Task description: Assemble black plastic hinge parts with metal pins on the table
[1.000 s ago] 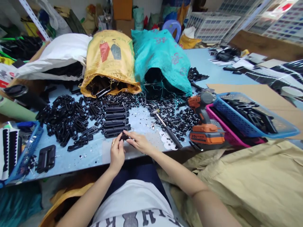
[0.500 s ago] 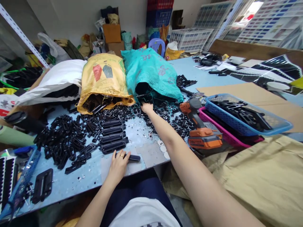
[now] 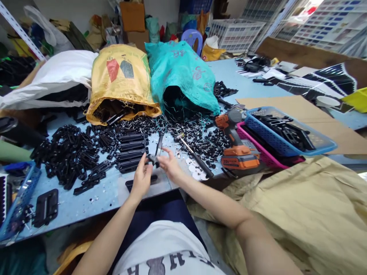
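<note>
My left hand [image 3: 142,177] and my right hand [image 3: 171,166] are close together above the table's front edge. Between their fingertips is a black plastic part [image 3: 153,159], its exact shape partly covered by the fingers. Both hands pinch it, the right with its outer fingers loosely spread. A long dark strip [image 3: 159,143] points away just beyond the fingers; whether it joins the held part is unclear. Beneath my left hand lies a long black plastic piece [image 3: 130,184]. Similar long black pieces [image 3: 132,147] lie in a row beyond. To the right rests a hammer [image 3: 195,154].
An orange cordless drill [image 3: 240,151] stands right, beside a blue basket [image 3: 323,147] atop a pink basket [image 3: 269,152]. Yellow [image 3: 123,84] and teal [image 3: 183,72] sacks gape at the back, with loose screws [image 3: 200,137] before them. Black parts [image 3: 69,152] are heaped left.
My right hand has come back from the teal sack's mouth to meet my left hand. My left hand has lifted off the long black piece. The hammer now shows where my arm was.
</note>
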`<state>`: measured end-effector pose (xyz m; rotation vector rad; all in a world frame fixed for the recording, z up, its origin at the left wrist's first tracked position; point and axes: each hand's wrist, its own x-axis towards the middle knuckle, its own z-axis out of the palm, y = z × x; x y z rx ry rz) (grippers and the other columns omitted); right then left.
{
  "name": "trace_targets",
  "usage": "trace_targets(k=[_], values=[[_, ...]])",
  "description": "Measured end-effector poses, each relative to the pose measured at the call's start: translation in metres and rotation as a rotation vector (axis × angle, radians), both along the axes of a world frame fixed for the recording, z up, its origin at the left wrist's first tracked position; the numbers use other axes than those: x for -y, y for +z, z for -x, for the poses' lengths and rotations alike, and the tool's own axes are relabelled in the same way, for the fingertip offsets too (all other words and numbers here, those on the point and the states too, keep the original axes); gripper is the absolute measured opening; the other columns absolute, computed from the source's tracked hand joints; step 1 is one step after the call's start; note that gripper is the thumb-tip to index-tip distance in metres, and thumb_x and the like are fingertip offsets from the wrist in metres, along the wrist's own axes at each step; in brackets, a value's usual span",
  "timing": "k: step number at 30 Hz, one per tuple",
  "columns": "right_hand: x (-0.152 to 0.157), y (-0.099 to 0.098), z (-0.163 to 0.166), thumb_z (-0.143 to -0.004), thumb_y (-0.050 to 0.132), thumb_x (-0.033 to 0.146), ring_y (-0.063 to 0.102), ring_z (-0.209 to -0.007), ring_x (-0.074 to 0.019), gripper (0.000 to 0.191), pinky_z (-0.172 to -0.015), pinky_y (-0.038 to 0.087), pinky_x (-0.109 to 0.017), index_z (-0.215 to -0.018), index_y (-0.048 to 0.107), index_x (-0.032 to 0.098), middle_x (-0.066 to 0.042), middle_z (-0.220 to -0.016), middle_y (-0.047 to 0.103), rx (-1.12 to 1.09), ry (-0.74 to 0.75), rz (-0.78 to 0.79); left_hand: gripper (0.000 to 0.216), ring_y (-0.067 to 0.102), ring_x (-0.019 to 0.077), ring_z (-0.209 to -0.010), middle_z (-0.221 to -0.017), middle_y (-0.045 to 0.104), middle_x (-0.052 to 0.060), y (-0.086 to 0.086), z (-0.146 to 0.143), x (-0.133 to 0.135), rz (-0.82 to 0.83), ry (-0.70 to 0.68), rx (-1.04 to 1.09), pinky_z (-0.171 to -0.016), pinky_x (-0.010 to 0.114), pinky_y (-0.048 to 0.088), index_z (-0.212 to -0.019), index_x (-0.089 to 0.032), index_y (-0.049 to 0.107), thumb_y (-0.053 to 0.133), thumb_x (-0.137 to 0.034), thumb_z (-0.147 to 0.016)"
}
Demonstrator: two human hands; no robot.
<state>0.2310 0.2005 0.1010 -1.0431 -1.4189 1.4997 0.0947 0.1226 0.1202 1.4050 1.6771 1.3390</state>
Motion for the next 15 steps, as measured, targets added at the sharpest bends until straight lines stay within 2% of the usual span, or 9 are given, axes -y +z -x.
trace_targets(k=[2, 3, 5, 7, 8, 10, 12, 15], values=[[0.034, 0.003, -0.004, -0.084, 0.052, 0.046, 0.057, -0.081, -0.0152, 0.042, -0.073, 0.049, -0.032, -0.118, 0.045, 0.023, -0.006, -0.092, 0.058, 0.133, 0.052, -0.241, 0.044, 0.064, 0.0179, -0.085, -0.100, 0.065, 0.009, 0.005, -0.006, -0.002, 0.060, 0.079, 0.124, -0.077, 0.032, 0.052, -0.123, -0.017, 0.053, 0.044, -0.041, -0.088], [0.042, 0.009, -0.011, -0.083, 0.052, 0.048, 0.056, -0.089, -0.0180, 0.041, -0.078, 0.048, -0.035, -0.115, 0.051, 0.022, -0.009, -0.100, 0.058, 0.264, 0.093, -0.409, 0.042, 0.065, 0.0177, -0.075, -0.086, 0.067, 0.008, 0.007, -0.005, 0.000, 0.127, 0.053, 0.168, -0.069, 0.032, 0.053, -0.118, -0.016, 0.057, 0.045, -0.042, -0.087], [0.046, 0.022, -0.031, -0.086, 0.050, 0.049, 0.051, -0.102, -0.0222, 0.039, -0.088, 0.042, -0.040, -0.112, 0.057, 0.022, -0.012, -0.111, 0.056, 0.549, 0.248, -0.760, 0.043, 0.061, 0.0160, -0.054, -0.064, 0.063, 0.003, 0.011, 0.002, 0.010, 0.299, -0.149, 0.221, -0.054, 0.030, 0.051, -0.114, -0.015, 0.059, 0.045, -0.044, -0.086], [0.039, 0.031, -0.052, -0.090, 0.043, 0.048, 0.051, -0.099, -0.0210, 0.037, -0.087, 0.039, -0.037, -0.111, 0.058, 0.021, -0.012, -0.104, 0.059, 0.761, 0.512, -1.014, 0.040, 0.059, 0.0155, -0.052, -0.062, 0.062, 0.002, 0.012, 0.013, 0.019, 0.371, -0.388, 0.129, -0.053, 0.030, 0.050, -0.112, -0.017, 0.061, 0.044, -0.043, -0.087], [0.035, 0.031, -0.061, -0.092, 0.038, 0.047, 0.053, -0.093, -0.0191, 0.038, -0.082, 0.039, -0.034, -0.108, 0.059, 0.020, -0.011, -0.096, 0.060, 0.837, 0.630, -1.081, 0.036, 0.061, 0.0163, -0.060, -0.068, 0.063, 0.003, 0.010, 0.018, 0.021, 0.332, -0.445, 0.015, -0.060, 0.032, 0.051, -0.109, -0.018, 0.062, 0.043, -0.041, -0.088], [0.031, 0.024, -0.073, -0.095, 0.032, 0.045, 0.053, -0.079, -0.0158, 0.040, -0.071, 0.038, -0.029, -0.102, 0.059, 0.017, -0.008, -0.085, 0.059, 0.967, 0.733, -1.124, 0.031, 0.061, 0.0188, -0.081, -0.084, 0.064, 0.007, 0.005, 0.025, 0.021, 0.186, -0.449, -0.278, -0.076, 0.035, 0.050, -0.102, -0.018, 0.065, 0.041, -0.033, -0.089], [0.033, 0.013, -0.079, -0.095, 0.031, 0.045, 0.052, -0.075, -0.0151, 0.040, -0.064, 0.035, -0.026, -0.105, 0.057, 0.016, -0.008, -0.084, 0.059, 1.069, 0.722, -1.108, 0.028, 0.055, 0.0219, -0.096, -0.096, 0.061, 0.009, -0.003, 0.028, 0.016, 0.089, -0.415, -0.552, -0.086, 0.039, 0.045, -0.102, -0.018, 0.064, 0.041, -0.028, -0.089], [0.038, -0.002, -0.080, -0.093, 0.034, 0.049, 0.052, -0.074, -0.0151, 0.041, -0.059, 0.030, -0.025, -0.111, 0.054, 0.018, -0.007, -0.087, 0.058, 1.141, 0.714, -1.075, 0.030, 0.049, 0.0247, -0.105, -0.108, 0.059, 0.010, -0.013, 0.026, 0.007, 0.091, -0.447, -0.818, -0.088, 0.041, 0.041, -0.114, -0.020, 0.058, 0.041, -0.026, -0.090]])
